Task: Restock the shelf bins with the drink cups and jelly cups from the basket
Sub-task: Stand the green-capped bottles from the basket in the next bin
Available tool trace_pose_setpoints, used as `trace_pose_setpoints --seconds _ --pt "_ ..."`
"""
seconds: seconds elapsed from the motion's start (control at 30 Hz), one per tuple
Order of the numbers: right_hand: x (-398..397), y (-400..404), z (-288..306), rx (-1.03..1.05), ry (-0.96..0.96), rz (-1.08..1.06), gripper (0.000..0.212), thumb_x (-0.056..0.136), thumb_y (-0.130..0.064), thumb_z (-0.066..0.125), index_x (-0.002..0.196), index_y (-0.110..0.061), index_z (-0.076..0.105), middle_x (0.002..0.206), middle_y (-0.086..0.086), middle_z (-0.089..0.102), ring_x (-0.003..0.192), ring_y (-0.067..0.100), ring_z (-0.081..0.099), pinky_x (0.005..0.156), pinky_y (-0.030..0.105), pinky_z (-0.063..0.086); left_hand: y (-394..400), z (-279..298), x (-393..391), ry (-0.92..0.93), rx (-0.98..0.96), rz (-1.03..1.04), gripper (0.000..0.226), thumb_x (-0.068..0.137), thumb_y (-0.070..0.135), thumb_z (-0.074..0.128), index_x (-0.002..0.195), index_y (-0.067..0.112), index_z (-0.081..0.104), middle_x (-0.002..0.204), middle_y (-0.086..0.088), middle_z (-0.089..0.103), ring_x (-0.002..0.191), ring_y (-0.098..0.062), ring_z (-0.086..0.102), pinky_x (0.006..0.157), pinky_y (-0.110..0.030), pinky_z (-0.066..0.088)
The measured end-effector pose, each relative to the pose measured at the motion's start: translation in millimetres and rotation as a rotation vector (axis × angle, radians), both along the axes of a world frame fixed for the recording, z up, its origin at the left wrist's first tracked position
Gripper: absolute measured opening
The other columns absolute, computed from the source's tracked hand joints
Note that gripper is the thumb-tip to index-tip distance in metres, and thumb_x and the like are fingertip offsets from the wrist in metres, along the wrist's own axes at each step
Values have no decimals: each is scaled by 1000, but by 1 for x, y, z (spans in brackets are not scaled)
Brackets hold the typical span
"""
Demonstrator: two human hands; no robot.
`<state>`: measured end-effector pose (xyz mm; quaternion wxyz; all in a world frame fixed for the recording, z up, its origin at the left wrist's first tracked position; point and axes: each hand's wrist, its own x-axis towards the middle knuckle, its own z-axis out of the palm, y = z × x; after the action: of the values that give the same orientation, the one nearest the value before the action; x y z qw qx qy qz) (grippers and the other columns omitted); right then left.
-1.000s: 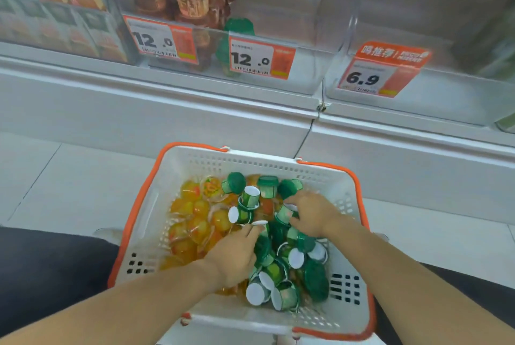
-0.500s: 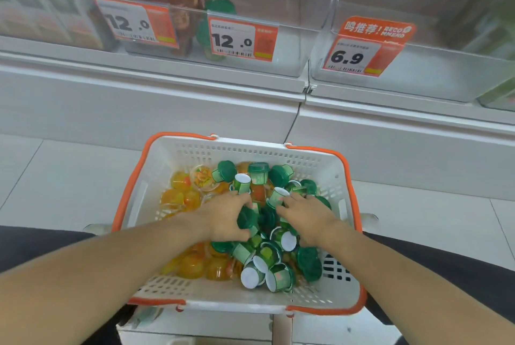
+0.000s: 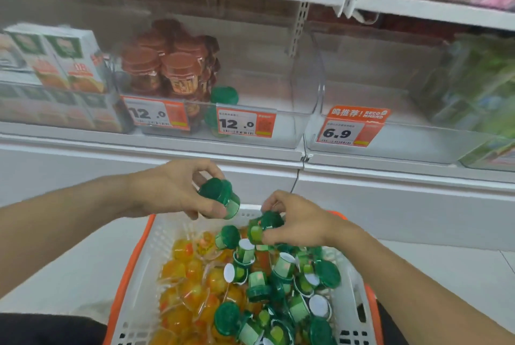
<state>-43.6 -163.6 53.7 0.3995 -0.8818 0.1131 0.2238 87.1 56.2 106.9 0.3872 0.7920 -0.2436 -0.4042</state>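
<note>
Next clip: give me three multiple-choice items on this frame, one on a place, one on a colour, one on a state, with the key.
1. Where do the yellow jelly cups lie in the basket?
A. its left side
B. its right side
C. on the shelf

2. What colour are the drink cup lids?
A. red
B. green
C. blue

3. What is the left hand doing?
A. hanging idle
B. pressing the basket rim
C. holding a drink cup

Key: 1 A, they are heaped left of the green cups. 2 B, every lid is green. 3 C, its fingers curl round the cup above the basket.

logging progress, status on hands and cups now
Left hand holds green-lidded drink cup above basket. Right hand grips another drink cup. Path to shelf bin unobstructed.
</note>
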Motion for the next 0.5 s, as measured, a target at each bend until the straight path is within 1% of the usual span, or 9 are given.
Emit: trace_pose_setpoints --seconds 0.1,0.13,0.17,0.2,0.23,0.27,0.33,0.43,0.5 --pt "16 -1 61 92 -134 -22 57 60 -49 79 109 -33 55 108 -7 67 91 12 69 83 33 57 9 12 11 53 -49 65 70 46 40 96 102 16 62 89 -8 73 67 -19 62 54 -29 43" --pt "21 0 78 136 -205 -48 55 62 -45 82 109 -30 56 106 -6 69 91 13 70 84 33 58 10 14 14 50 -51 78 75 42 44 96 102 15 61 86 -6 74 64 -16 60 53 -28 40" --pt "26 2 93 183 -275 -87 52 67 -38 85 110 -27 58 106 -4 71 92 13 70 85 31 58 10 16 17 36 -45 87 76 43 45 96 102 14 61 85 -4 74 63 -15 60 53 -28 39" --pt "31 3 105 234 -344 -134 49 71 -32 86 111 -24 60 106 -2 71 91 11 70 82 29 58 9 18 20 23 -42 93 74 46 45 95 103 15 60 86 -3 74 63 -15 60 53 -28 39" --pt "36 6 116 277 -414 -179 47 72 -30 86 112 -23 61 106 -2 72 88 9 69 76 24 56 8 21 22 21 -49 98 71 49 45 94 104 15 59 88 -1 75 65 -16 61 54 -28 39" --pt "44 10 124 305 -486 -217 47 72 -32 84 112 -22 63 105 -2 72 84 6 68 69 19 52 7 24 22 26 -66 104 69 53 45 92 105 15 58 89 -1 75 66 -16 61 54 -28 38" --pt "64 16 136 300 -606 -291 43 74 -34 82 113 -23 66 103 -3 72 80 4 65 63 15 47 7 29 24 38 -114 124 60 63 41 89 106 13 57 87 -2 75 66 -15 63 54 -28 37" --pt "105 17 139 195 -692 -408 39 78 -44 80 110 -25 67 98 -7 73 77 3 64 63 17 45 8 33 25 51 -172 180 49 75 37 84 108 12 57 85 -6 75 67 -17 64 53 -27 37" --pt "135 15 136 97 -686 -454 43 77 -57 77 106 -27 66 96 -8 73 78 6 68 66 25 48 10 34 26 58 -192 203 48 77 40 82 107 12 57 86 -7 75 68 -18 65 54 -27 38"
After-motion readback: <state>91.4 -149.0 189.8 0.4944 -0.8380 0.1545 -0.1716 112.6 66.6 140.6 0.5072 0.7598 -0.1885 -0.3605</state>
